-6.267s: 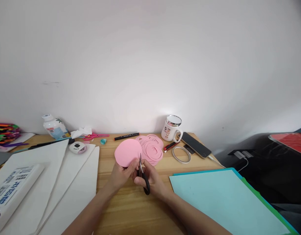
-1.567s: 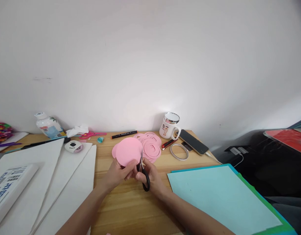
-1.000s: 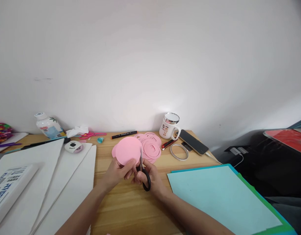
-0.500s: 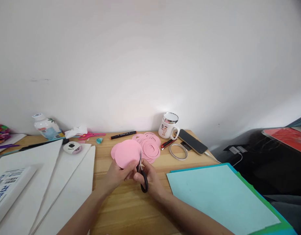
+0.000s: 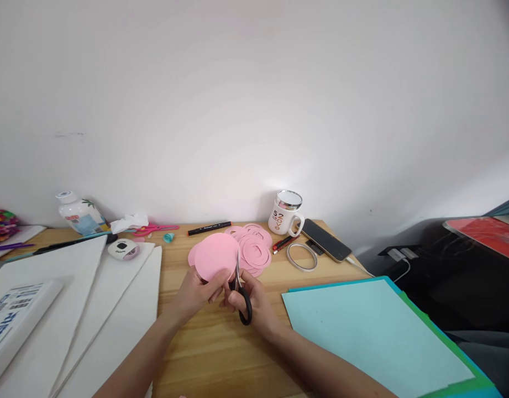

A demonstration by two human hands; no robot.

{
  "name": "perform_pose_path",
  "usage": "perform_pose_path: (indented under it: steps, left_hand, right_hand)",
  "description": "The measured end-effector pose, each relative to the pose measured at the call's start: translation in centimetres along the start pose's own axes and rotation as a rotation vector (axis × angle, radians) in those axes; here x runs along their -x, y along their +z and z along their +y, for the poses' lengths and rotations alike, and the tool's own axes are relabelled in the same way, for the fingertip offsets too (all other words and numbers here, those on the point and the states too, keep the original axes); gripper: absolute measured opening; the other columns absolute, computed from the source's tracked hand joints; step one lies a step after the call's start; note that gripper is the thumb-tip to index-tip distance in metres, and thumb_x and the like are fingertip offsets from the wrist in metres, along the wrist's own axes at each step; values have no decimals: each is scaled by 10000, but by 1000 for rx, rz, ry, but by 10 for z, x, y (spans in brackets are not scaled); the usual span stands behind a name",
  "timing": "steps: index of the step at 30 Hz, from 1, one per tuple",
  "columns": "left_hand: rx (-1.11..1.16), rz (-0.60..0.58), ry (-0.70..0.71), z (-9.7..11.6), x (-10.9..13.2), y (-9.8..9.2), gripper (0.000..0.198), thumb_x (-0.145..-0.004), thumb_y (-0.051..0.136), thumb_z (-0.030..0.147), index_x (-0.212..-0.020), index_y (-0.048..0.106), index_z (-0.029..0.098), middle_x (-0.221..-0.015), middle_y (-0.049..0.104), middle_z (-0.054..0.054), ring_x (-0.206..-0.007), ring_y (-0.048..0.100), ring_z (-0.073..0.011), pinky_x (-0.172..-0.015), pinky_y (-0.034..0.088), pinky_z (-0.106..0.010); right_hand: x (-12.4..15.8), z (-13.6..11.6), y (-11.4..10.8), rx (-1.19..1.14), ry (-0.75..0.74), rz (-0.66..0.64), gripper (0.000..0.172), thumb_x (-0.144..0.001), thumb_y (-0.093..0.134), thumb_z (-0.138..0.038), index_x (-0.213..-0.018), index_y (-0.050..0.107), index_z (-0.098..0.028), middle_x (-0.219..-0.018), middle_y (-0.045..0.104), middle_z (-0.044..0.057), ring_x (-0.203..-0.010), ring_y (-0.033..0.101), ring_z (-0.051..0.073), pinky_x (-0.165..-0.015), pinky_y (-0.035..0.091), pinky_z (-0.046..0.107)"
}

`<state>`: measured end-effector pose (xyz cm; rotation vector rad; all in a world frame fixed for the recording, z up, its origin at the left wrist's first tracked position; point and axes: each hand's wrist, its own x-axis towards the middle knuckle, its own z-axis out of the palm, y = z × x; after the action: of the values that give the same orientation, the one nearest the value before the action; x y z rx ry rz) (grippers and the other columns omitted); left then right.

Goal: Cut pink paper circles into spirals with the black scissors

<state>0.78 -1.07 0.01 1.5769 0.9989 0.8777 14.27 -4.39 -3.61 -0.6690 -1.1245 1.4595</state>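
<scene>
A round pink paper disc (image 5: 216, 256) is pinched by its lower edge in my left hand (image 5: 201, 288), which is closed, with the thumb on top. My right hand (image 5: 252, 301) is wrapped around black-handled scissors (image 5: 246, 305). Their metal blades point up along the right edge of the disc; whether they touch it I cannot tell. Behind the disc lie several pink paper spirals (image 5: 257, 251), piled on the wooden table (image 5: 221, 354). Part of another pink round shape shows at the disc's left.
Sheets of white board (image 5: 125, 326) lie left, light-blue and green sheets (image 5: 370, 331) right. Along the wall are a bottle (image 5: 80, 214), pink scissors (image 5: 157, 228), a black marker (image 5: 209, 228), a white mug (image 5: 284, 215), a tape roll (image 5: 301, 257) and a phone (image 5: 326, 240).
The pink disc and my left hand have risen very slightly. My right hand and the scissors remain almost in the same place at the disc's right edge.
</scene>
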Motion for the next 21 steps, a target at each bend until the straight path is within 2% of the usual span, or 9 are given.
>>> perform_pose_path:
  steps: [9,15,21]
  left_hand:
    - [14,23,-10,-4,-2,-1,340,-792,529,383,-554,555,141,-375,385,69,-366,333,-59,-385,299,-182]
    - [30,34,-31,-2,-1,3,347,-810,487,419,-600,557,151,-374,400,70,-351,339,-65,-370,301,-186]
    - [1,71,-52,1,0,6,302,-763,560,379,-548,533,168,-394,399,66,-373,357,-77,-368,308,-192]
  right_hand:
    - [0,6,-3,-10,-10,0,392,-674,707,-485,-813,481,-197,-579,476,-60,-431,413,68,-397,343,179]
    - [1,8,-2,-5,-2,11,355,-688,702,-444,-819,477,-203,-546,505,-66,-425,421,79,-448,432,223]
    - [1,7,0,1,-7,10,396,-651,735,-462,-803,469,-210,-583,544,-50,-464,491,100,-479,421,228]
